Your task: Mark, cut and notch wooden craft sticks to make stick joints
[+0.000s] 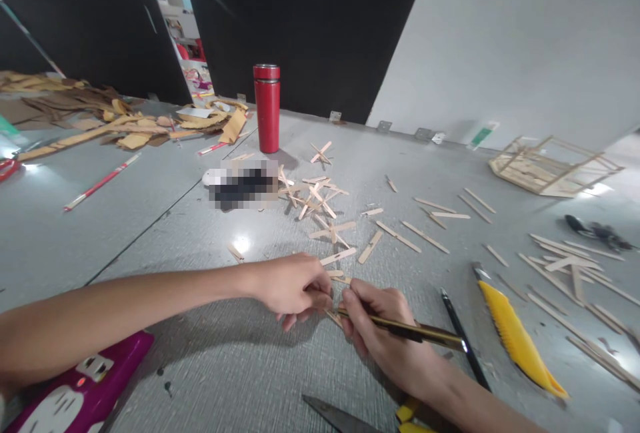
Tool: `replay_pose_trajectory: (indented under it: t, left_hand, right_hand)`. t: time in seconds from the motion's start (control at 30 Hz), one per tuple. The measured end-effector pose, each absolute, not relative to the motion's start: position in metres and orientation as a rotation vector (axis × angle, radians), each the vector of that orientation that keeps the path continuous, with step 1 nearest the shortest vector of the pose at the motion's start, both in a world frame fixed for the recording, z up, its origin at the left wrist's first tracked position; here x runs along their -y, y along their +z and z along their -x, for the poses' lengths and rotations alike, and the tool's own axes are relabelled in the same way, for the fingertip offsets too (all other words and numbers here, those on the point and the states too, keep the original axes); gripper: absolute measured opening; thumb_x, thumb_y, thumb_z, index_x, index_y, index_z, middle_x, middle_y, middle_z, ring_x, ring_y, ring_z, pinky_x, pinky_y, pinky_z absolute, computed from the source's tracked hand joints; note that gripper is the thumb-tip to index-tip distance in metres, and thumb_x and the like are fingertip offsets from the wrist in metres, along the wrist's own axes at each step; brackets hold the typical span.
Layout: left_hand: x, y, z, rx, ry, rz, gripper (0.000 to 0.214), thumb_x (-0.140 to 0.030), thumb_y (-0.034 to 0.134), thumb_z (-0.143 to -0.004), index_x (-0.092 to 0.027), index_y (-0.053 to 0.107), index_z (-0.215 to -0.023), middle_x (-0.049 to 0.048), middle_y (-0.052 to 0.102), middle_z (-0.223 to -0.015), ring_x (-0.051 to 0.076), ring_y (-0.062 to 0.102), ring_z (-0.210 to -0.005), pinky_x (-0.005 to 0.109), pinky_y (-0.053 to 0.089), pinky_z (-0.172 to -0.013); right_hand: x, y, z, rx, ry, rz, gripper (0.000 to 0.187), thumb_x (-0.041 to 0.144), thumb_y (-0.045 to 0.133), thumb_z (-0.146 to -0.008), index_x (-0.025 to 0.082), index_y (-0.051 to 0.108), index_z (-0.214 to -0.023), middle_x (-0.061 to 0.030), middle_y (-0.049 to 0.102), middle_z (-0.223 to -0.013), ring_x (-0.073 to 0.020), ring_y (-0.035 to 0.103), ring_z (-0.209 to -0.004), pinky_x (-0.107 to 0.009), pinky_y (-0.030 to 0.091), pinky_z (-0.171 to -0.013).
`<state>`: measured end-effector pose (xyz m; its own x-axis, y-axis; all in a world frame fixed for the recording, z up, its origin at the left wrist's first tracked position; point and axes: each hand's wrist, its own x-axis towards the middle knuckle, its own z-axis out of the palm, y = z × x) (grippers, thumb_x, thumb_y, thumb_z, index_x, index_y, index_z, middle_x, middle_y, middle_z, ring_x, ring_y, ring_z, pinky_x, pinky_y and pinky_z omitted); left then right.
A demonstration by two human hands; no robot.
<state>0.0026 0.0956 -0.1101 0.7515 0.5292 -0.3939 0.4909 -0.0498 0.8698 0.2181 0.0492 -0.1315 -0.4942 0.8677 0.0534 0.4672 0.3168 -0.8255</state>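
Red thermos (267, 108) standing up around 12 o'clock, cardboard scraps (100, 119) at 10, little stick frame (550, 166) at 2, magenta power strip (83, 386) at 8.

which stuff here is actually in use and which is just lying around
In use: left hand pinning a thin wooden stick; right hand holding a gold-and-black craft knife.

Lying about: red cylindrical flask, yellow plastic tool, magenta power strip, cardboard scraps.

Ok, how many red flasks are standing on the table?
1. The red flask stands upright on the grey table, far side, beyond the scattered sticks. None other shows.
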Motion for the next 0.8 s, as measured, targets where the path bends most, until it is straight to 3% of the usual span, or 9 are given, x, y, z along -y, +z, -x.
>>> replay_pose_trajectory:
  t: [0.5, 0.8]
  left_hand:
    - [-0.094, -0.108, -0.004, -0.839, 0.034, -1.693, 0.030, -0.023, 0.052, -0.099, -0.018, 0.051, -0.069, -0.0049, 0.054, -0.055, 0.011, 0.058, -0.038, 0.018, 0.042, -0.036]
    - [-0.095, -0.112, -0.002, -0.810, 0.044, -1.691, 0.030, -0.025, 0.053, -0.100, -0.018, 0.052, -0.070, -0.0040, 0.056, -0.057, 0.011, 0.060, -0.040, 0.018, 0.042, -0.037]
  right_hand:
    - [-0.053, -0.132, -0.216, 2.215, 0.988, 1.100, 0.042, 0.034, 0.041, -0.109, 0.023, 0.037, -0.068, 0.0058, 0.042, -0.059, -0.0101, 0.036, -0.052, -0.027, 0.028, -0.050]
    - [-0.052, -0.125, -0.212, 2.246, 1.013, 1.058, 0.039, 0.034, 0.046, -0.106, 0.023, 0.039, -0.069, 0.0053, 0.040, -0.064, -0.0112, 0.034, -0.056, -0.029, 0.028, -0.053]
